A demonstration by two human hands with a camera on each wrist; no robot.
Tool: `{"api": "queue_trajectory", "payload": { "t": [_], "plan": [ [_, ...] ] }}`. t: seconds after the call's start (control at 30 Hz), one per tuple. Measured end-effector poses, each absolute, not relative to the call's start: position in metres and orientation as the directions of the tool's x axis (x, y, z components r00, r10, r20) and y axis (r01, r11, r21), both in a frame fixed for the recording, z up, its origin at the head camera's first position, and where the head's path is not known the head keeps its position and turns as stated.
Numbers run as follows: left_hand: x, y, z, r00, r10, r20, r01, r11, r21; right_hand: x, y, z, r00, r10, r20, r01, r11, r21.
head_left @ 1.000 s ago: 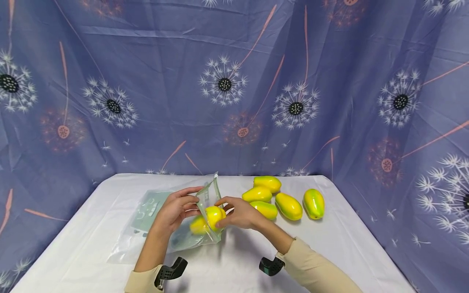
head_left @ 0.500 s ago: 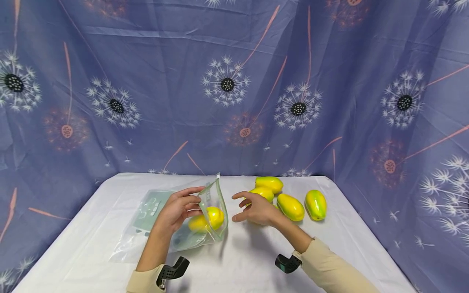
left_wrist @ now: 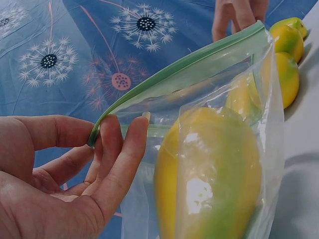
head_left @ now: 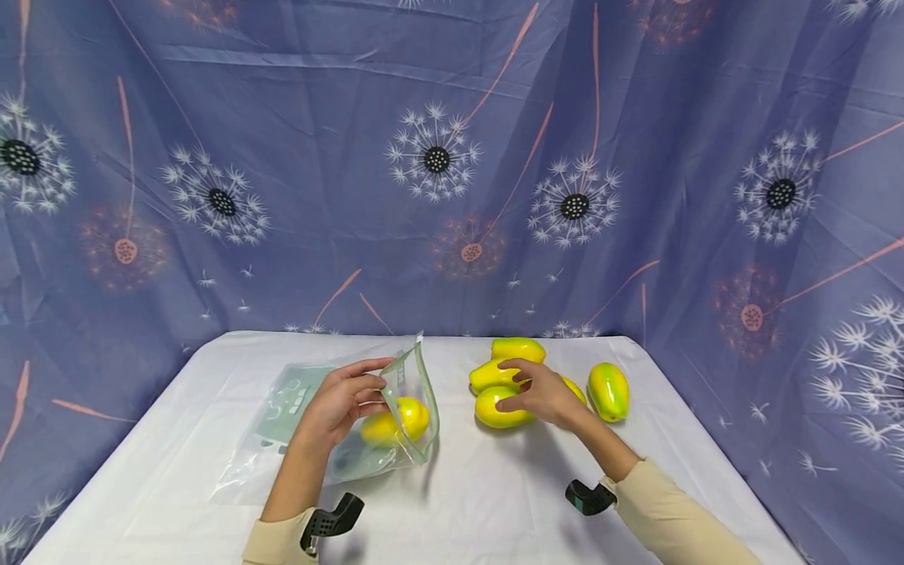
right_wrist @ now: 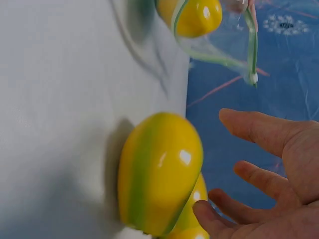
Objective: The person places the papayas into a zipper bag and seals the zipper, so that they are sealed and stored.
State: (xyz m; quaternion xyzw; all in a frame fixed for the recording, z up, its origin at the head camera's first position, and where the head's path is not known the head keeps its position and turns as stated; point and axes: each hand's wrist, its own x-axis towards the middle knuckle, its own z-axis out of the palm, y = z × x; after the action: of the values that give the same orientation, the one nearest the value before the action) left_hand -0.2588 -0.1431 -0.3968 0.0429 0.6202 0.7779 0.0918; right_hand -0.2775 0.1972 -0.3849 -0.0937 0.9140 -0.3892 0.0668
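My left hand [head_left: 340, 404] pinches the green zip edge of a clear plastic zip bag [head_left: 282, 408] between thumb and fingers, and the bag's mouth gapes to the right. Inside lies a yellow-green papaya [left_wrist: 214, 174], its end near the mouth. My right hand [head_left: 547, 392] is over the loose papayas with its fingers spread and relaxed, holding nothing. Its fingertips overlap the nearest papaya [head_left: 494, 406] in the head view. The right wrist view shows that papaya [right_wrist: 159, 174] lying beside the fingers, with a gap between them.
Behind the nearest papaya lie two more, a middle papaya [head_left: 487, 378] and a back papaya [head_left: 518, 350]. Another papaya [head_left: 575, 388] is partly hidden by my right hand. A greener papaya [head_left: 609, 392] lies to the right. A patterned blue curtain [head_left: 318, 196] surrounds the white-covered table [head_left: 480, 502].
My right hand has let go of the papaya in the bag, left the bag's mouth and moved right, over the loose papayas. My left hand stays on the zip bag's edge.
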Motion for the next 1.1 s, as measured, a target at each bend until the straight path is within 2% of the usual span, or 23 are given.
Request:
{"api": "queue_trajectory", "payload": {
  "t": [0.53, 1.1],
  "plan": [
    [-0.26, -0.143, -0.397, -0.978, 0.2, -0.054, -0.1, -0.227, 0.969, -0.276, 0.22, -0.404, -0.96, -0.279, 0.004, -0.234, 0.796, -0.558],
    [-0.261, -0.144, -0.398, -0.979, 0.192, -0.064, -0.107, -0.224, 0.969, -0.277, 0.223, -0.418, -0.965, -0.263, 0.01, -0.221, 0.79, -0.573]
  ]
}}
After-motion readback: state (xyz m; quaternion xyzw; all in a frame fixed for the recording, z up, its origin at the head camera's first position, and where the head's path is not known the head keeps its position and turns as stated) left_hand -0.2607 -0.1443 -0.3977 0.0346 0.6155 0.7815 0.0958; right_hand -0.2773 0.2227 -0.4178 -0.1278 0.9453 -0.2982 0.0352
